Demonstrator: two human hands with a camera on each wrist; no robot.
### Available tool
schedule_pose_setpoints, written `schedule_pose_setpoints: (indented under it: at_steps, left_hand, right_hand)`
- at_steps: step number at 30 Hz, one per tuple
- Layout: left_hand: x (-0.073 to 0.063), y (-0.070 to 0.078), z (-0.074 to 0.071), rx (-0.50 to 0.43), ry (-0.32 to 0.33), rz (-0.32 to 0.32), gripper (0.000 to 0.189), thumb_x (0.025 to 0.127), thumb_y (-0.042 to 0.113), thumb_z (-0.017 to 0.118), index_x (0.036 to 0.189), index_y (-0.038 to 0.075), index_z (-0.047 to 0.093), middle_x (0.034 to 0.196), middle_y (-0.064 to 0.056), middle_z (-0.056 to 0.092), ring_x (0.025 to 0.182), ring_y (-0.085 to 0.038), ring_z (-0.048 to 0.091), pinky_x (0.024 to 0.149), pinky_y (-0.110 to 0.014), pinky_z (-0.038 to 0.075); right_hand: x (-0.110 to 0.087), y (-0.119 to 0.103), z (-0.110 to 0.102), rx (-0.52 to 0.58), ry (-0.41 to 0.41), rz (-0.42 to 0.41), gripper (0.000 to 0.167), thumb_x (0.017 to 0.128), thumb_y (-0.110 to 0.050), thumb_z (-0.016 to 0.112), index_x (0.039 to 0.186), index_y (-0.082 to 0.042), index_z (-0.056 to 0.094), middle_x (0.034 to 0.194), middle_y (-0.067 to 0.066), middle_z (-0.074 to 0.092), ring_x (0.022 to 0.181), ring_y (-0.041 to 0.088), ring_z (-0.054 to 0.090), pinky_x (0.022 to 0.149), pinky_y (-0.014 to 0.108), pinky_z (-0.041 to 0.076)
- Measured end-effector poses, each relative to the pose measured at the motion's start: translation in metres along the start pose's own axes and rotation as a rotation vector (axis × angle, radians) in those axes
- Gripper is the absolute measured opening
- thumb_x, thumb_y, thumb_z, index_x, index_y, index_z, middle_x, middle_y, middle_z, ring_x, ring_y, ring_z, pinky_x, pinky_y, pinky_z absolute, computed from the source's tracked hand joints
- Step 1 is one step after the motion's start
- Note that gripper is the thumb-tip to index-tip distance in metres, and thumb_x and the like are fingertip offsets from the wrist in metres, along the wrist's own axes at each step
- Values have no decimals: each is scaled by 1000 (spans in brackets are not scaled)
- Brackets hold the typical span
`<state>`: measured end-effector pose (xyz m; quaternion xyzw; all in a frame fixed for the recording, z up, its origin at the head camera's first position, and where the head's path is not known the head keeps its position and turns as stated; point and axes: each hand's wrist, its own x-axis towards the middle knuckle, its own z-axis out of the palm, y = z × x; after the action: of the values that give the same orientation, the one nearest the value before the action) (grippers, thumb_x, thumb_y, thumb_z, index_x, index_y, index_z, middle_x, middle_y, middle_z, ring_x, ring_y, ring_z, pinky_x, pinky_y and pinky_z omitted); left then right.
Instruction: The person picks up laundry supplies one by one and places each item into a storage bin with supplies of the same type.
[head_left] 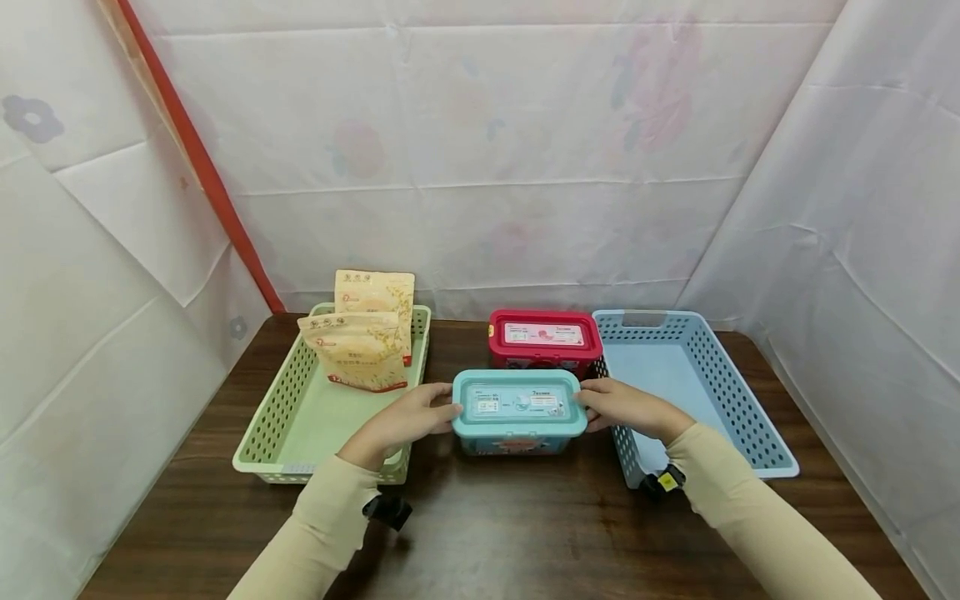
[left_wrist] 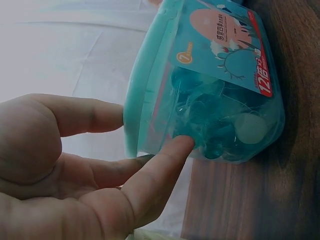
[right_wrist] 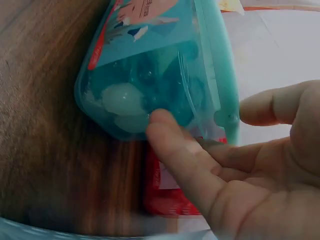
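Note:
A teal lidded plastic box [head_left: 521, 412] of laundry pods sits on the wooden table in front of me, its label facing my side. My left hand [head_left: 408, 421] grips its left end, the thumb at the lid's rim and fingers [left_wrist: 167, 165] against the clear side wall. At the right end my right hand [head_left: 628, 406] holds it the same way, with fingers [right_wrist: 172, 137] under the lid's edge on the wall. Teal and white pods show through the plastic in both wrist views. Just behind stands a similar red box [head_left: 545, 340], partly hidden by the teal one.
On the left, a green basket [head_left: 273, 417] holds two yellow pouches [head_left: 358, 350] standing at its back. A blue basket [head_left: 738, 400] lies to the right, beneath my right forearm. White cloth [head_left: 465, 150] hangs behind the dark wooden table [head_left: 525, 533] and along both sides.

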<state>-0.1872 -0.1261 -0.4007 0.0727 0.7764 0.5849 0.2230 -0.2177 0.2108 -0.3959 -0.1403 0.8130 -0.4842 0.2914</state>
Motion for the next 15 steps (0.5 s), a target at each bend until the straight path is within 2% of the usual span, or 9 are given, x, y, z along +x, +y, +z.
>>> schedule_pose_setpoints:
  at_steps: [4,9,15]
  left_hand:
    - [0,0,2,27,21,-9,61,104,11,53,150,-17,24,141,-30,47,117,-33,61,94,-42,53]
    - [2,-3,5,24,43,3,60,102,11,51,149,-16,27,133,-27,54,107,-28,65,91,-45,55]
    - [3,-2,7,-10,37,12,57,101,10,49,148,-15,29,125,-25,58,98,-27,67,86,-47,57]
  right_hand:
    - [-1,1,2,52,-13,-10,47,107,-19,43,138,16,42,113,18,63,92,23,64,89,48,56]
    - [-3,1,3,97,-27,-15,48,108,-18,43,140,18,38,112,19,61,91,22,62,89,48,56]
    - [-3,1,4,140,-21,-8,49,108,-16,42,141,19,34,115,20,59,91,20,60,90,48,55]
